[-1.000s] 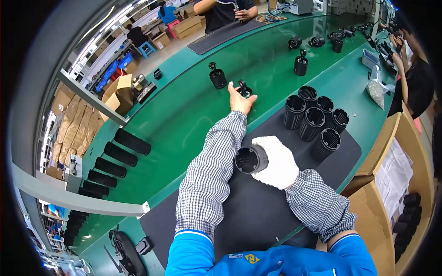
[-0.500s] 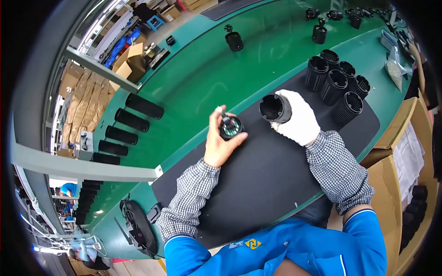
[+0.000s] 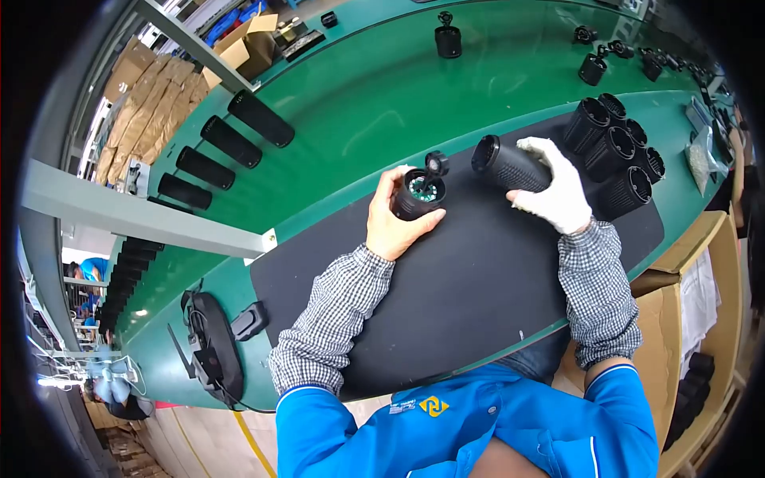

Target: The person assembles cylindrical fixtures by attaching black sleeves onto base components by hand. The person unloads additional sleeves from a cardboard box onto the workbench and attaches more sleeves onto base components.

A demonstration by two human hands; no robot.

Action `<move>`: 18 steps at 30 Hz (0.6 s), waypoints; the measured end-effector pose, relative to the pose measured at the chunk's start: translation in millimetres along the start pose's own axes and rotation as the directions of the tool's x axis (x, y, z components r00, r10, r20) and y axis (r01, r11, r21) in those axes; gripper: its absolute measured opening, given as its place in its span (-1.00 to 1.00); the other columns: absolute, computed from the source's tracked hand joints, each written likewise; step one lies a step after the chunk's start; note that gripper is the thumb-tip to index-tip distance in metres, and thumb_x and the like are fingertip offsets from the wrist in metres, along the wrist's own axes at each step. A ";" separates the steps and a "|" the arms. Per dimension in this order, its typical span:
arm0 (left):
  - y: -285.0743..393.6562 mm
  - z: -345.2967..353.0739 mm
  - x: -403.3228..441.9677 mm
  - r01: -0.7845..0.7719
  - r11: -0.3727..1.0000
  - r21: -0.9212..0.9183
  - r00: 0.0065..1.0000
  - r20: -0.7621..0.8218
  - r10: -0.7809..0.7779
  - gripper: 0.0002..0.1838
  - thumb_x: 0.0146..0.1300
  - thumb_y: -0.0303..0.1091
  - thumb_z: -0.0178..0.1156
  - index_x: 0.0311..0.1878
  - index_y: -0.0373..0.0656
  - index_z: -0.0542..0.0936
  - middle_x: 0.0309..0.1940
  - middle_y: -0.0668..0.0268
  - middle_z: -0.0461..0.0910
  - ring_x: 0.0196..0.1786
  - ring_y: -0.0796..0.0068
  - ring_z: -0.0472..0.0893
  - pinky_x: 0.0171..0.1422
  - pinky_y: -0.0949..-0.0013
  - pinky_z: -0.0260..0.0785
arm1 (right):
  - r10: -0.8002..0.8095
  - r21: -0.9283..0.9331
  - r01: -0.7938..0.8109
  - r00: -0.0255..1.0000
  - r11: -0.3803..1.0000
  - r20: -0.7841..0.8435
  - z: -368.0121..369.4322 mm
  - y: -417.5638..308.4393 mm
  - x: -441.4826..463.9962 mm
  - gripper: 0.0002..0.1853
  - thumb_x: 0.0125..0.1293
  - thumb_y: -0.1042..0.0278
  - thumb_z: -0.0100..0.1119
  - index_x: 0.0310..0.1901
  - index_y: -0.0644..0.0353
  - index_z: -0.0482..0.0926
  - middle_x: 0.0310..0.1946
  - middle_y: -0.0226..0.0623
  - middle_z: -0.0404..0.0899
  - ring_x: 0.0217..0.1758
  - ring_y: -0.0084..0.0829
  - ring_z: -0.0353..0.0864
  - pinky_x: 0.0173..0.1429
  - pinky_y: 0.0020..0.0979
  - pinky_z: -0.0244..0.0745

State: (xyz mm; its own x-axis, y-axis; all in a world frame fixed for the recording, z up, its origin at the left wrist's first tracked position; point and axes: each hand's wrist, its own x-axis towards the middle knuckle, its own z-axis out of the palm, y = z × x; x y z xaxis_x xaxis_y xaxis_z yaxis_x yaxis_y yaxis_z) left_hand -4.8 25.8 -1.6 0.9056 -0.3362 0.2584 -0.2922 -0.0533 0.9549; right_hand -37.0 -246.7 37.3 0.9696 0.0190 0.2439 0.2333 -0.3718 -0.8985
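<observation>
My bare left hand (image 3: 394,219) is wrapped round a short black cylindrical housing (image 3: 414,209) above the dark mat. A green circuit board shows inside its open top, and a small round black part (image 3: 437,163) sticks up from it. My right hand (image 3: 556,191), in a white glove, has its thumb and fingers around the rear of a perforated black tube (image 3: 514,166). The tube is tilted over, its open end facing left towards the housing, with a gap between them. Whether the tube touches the mat I cannot tell.
Several perforated black tubes (image 3: 612,151) stand upright at the mat's right. On the green belt (image 3: 358,103) are black cylinders and a housing (image 3: 449,41). A grey metal post (image 3: 159,211) crosses at left. Below right stands a cardboard box (image 3: 657,327); a black pouch (image 3: 215,350) lies left.
The tube in my right hand has tipped from facing me to nearly sideways. The housing in my left hand has turned, showing its round part upright. The camera view has shifted.
</observation>
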 end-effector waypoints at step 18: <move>0.9 14.8 -4.1 -0.399 0.755 0.520 0.916 0.262 0.304 -0.17 -0.23 -0.27 0.59 0.14 -0.30 0.41 -0.03 0.08 0.54 -0.01 0.15 0.60 0.11 0.25 0.47 | 0.106 0.250 -0.157 0.973 0.955 0.207 -3.3 -12.1 -3.7 -0.52 -0.10 0.52 0.42 -0.09 0.21 0.45 -0.30 -0.35 0.52 -0.39 -0.63 0.56 -0.30 -0.56 0.52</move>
State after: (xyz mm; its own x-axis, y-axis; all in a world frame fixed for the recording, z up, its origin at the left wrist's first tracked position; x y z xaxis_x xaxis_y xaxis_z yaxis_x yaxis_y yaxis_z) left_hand -13.2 13.3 -3.9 0.6604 -0.5704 0.4884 -0.7419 -0.3951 0.5418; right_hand -43.6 -245.3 48.5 0.9830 0.1714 0.0664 0.0887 -0.1259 -0.9881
